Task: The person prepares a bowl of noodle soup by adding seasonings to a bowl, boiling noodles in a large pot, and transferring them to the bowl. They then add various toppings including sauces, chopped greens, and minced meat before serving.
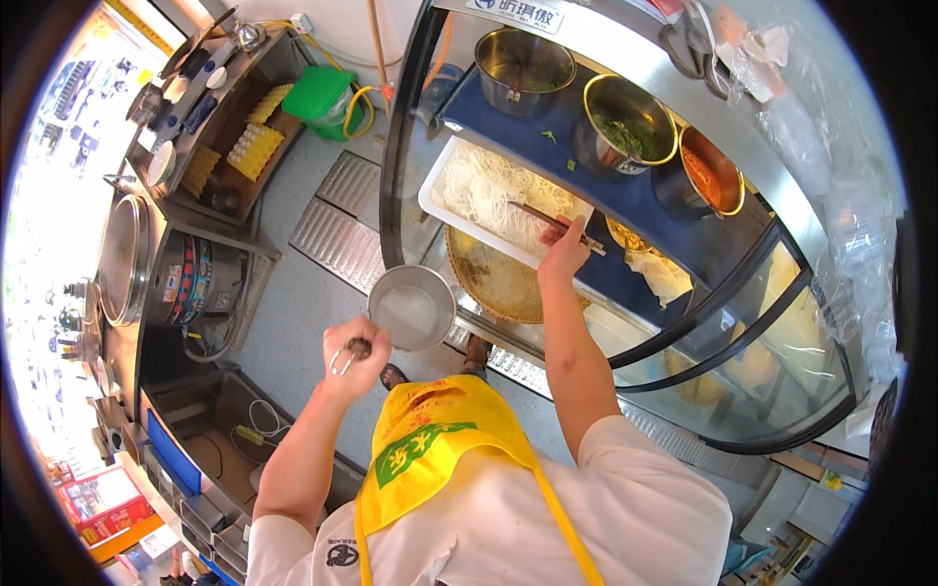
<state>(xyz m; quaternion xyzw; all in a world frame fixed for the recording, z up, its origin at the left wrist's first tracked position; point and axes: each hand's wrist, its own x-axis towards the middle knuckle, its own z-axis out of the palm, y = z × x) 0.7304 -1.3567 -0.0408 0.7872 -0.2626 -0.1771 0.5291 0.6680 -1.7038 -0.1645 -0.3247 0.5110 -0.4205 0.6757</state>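
My left hand (357,355) grips the handle of a deep metal noodle strainer (411,308), held over the floor in front of the glass case. The strainer looks to have no food inside. In my right hand (564,253) is a pair of dark chopsticks (538,214). Their tips reach into pale rice noodles (484,183), which are piled in a white plastic tray (427,192) inside the display case. Under the tray, a round woven basket (506,297) shows partly.
On the blue shelf (506,121) stand metal pots, one with chopped greens (623,135) and one with red sauce (701,176). The case's black-edged frame (388,183) curves around my right arm. A green bin (319,91), egg trays (255,150) and a steel counter (124,351) are to the left.
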